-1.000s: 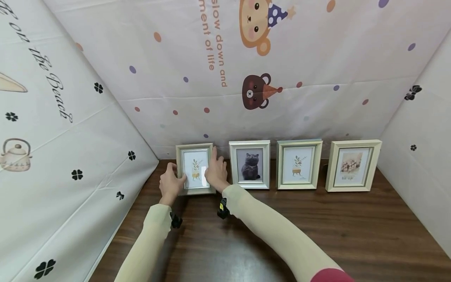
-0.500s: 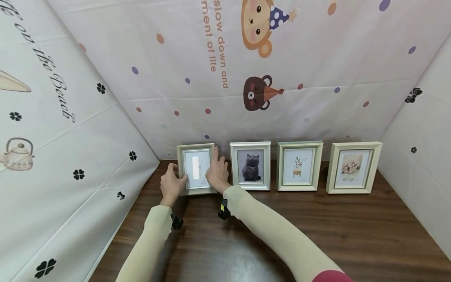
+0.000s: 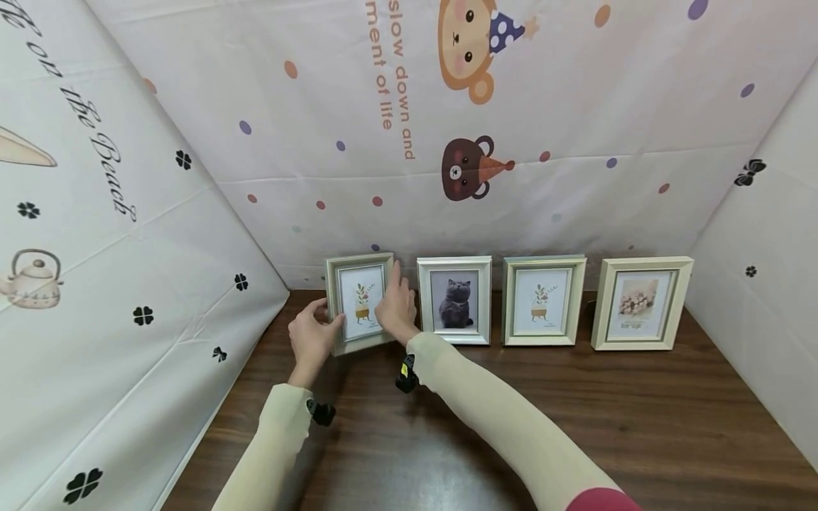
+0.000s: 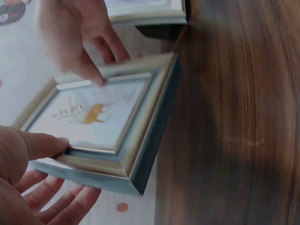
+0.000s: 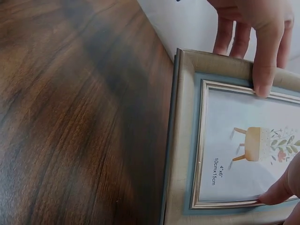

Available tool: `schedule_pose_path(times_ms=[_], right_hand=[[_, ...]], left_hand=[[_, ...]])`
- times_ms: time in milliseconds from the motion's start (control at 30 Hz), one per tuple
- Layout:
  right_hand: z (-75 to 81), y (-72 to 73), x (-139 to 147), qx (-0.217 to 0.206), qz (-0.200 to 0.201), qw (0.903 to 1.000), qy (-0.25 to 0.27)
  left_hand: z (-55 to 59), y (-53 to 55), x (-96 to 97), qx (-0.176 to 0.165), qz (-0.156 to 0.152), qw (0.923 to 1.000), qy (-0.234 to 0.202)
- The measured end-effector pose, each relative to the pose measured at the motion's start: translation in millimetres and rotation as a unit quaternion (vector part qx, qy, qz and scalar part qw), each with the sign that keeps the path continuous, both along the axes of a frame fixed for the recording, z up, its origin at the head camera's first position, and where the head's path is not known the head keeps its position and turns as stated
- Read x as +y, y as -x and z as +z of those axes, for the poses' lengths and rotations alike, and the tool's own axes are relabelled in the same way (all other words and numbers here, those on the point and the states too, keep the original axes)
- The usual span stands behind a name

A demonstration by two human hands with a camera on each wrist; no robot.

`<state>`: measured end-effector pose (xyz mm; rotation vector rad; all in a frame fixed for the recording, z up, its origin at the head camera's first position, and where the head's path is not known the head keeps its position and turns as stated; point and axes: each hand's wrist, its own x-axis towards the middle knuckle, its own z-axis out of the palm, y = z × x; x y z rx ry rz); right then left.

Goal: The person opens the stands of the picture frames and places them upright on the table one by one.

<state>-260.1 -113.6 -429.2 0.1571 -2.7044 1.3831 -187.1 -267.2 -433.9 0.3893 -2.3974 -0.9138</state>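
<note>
Both hands hold a pale champagne photo frame (image 3: 361, 304) with a potted-plant print at the left end of a row. My left hand (image 3: 311, 339) grips its left side, thumb (image 4: 49, 145) on the front and fingers behind. On the opposite side my right hand (image 3: 397, 310) grips it, its thumb on the front in the right wrist view and the index finger pointing up along the edge. The photo frame is slightly tilted, its right side higher. Just to its right stands a silver frame (image 3: 454, 337) with a grey cat picture.
Farther right stand another plant-print frame (image 3: 543, 339) and a cream frame (image 3: 633, 343) with a flower picture. All are on a dark wood table (image 3: 486, 411). A printed cloth wall (image 3: 409, 220) rises behind them, and a white side wall (image 3: 160, 262) on the left.
The held photo frame has shifted slightly up and right and turned counter-clockwise, its right side rising. Both hands moved with it. The other frames stayed put.
</note>
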Motion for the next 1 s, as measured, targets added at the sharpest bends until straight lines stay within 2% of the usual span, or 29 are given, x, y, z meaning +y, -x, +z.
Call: schedule_pose_path(times_ms=[233, 433, 633, 833, 1000], right_hand=[[0.2, 7.5, -1, -0.019, 0.001, 0.9997, 0.017], [-0.1, 10.8, 3, -0.044, 0.024, 0.9976, 0.048], [-1.7, 10.9, 7, -0.050, 0.036, 0.9968, 0.050], [-1.8, 10.5, 7, -0.040, 0.034, 0.9976, 0.044], [-2.9, 10.3, 6, -0.039, 0.026, 0.9982, 0.037]], left_hand=[[10.8, -11.8, 19.6, 0.030, -0.002, 0.9995, 0.007], [15.2, -14.4, 34.0, 0.054, -0.014, 0.9982, 0.020], [16.7, -16.2, 40.0, 0.068, -0.017, 0.9973, 0.022], [18.5, -17.4, 43.2, 0.071, -0.013, 0.9972, 0.020], [19.2, -17.8, 44.7, 0.055, -0.010, 0.9983, 0.014]])
